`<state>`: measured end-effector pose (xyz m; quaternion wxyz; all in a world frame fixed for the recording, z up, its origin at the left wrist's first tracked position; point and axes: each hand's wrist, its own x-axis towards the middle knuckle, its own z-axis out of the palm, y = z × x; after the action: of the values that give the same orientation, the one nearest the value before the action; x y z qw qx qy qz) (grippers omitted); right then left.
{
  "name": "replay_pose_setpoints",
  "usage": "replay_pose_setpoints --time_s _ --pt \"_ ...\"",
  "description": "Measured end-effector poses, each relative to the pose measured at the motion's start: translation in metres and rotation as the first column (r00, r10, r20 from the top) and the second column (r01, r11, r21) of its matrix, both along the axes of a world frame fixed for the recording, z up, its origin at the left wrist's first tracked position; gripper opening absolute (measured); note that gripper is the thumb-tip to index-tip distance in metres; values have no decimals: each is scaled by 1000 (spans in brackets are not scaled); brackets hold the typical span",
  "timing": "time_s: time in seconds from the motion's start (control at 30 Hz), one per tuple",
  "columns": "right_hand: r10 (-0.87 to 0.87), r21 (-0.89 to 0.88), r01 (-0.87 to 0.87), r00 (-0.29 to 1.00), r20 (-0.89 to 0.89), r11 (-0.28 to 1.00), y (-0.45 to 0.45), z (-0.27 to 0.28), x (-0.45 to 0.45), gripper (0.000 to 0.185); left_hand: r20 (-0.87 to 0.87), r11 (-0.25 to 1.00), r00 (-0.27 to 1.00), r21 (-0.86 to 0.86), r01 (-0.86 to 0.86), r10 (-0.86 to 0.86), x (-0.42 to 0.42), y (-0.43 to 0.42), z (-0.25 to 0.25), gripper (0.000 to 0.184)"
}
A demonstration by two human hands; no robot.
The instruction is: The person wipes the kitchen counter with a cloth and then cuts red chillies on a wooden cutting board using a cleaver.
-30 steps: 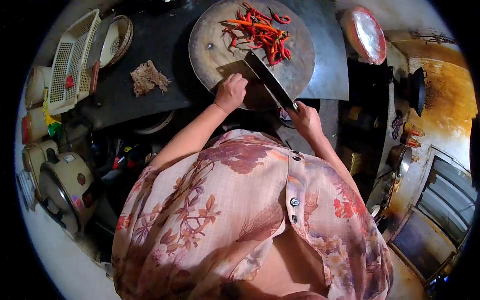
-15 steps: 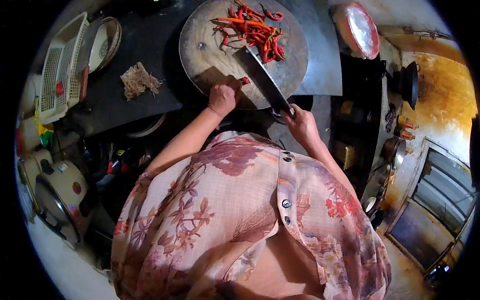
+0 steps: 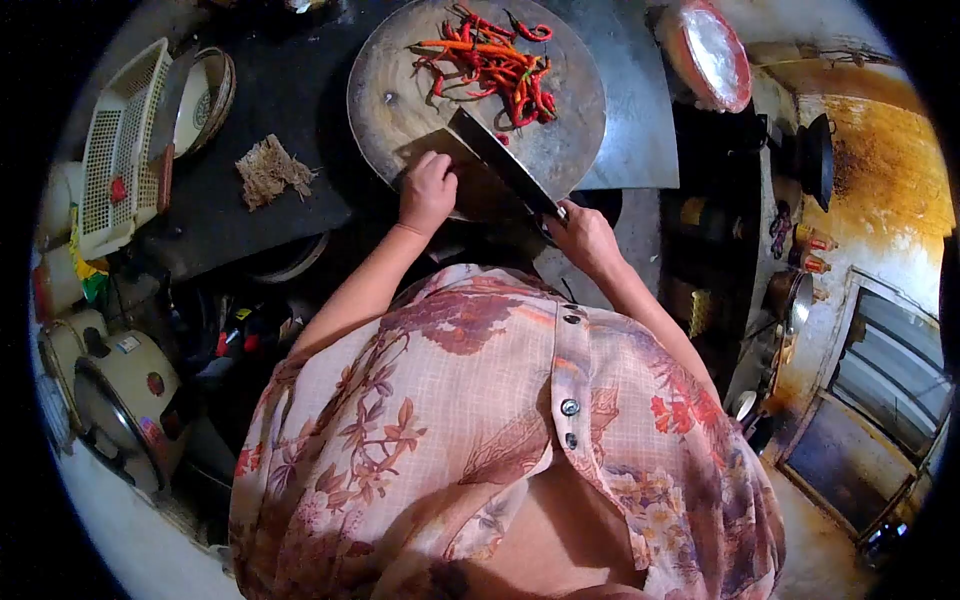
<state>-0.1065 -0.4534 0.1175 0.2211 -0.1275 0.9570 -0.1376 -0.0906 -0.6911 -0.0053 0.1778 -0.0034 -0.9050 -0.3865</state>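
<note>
Now the right hand grips the cleaver, left hand curled, its hold unclear; one red bit apart, most chillies seemingly uncut.

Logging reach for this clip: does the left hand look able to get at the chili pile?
Probably yes: the left hand, at the round board, has bare wood leading to the chili pile, though the cleaver slants close by.

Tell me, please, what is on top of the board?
Red and orange chillies lie on the board, with a small red piece near the knife. The knife and left hand are over its near part; what they cover cannot be seen.
</note>
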Motion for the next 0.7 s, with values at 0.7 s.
replay_pose_setpoints --time_s 0.7 --pt "-793 -463 777 568 221 427 134 -2 94 18 337 533 426 359 767 -840 -107 144 53 30"
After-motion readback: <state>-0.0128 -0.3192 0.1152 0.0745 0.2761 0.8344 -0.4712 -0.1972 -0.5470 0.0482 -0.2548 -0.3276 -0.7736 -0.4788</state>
